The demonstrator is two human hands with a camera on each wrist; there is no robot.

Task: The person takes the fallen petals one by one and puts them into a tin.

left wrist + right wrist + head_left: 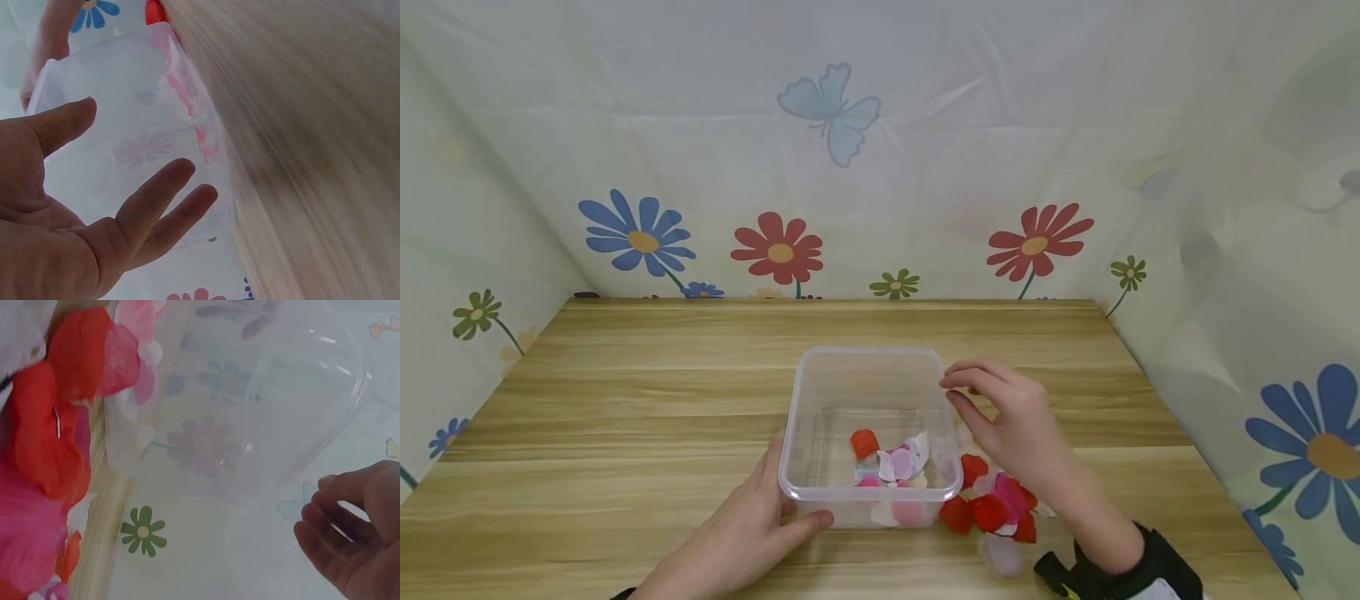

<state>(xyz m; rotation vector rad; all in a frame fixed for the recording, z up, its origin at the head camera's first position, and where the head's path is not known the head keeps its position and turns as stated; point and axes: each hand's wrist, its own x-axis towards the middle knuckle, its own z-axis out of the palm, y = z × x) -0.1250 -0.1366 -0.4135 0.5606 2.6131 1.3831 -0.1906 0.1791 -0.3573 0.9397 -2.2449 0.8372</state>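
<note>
A clear plastic container [871,493] stands on the table with several red, pink and white petals [901,463] inside. My left hand [756,521] is at its left side, thumb near the front wall; in the left wrist view, its fingers [156,195] spread loosely beside the see-through wall. Just past the right rim, my right hand [1017,410] hovers with loosely bent fingers, nothing visible between them. The right wrist view shows that hand [359,534] beside the container [300,394]. Under the right forearm lies a pile of loose petals [989,512].
The wood-grain table [625,417] carries the container and the pile. A pale lilac petal [1002,555] lies at the pile's near edge. Flower-printed cloth [925,167] rises behind the table and along both sides. A black wrist strap [1138,567] is on the right arm.
</note>
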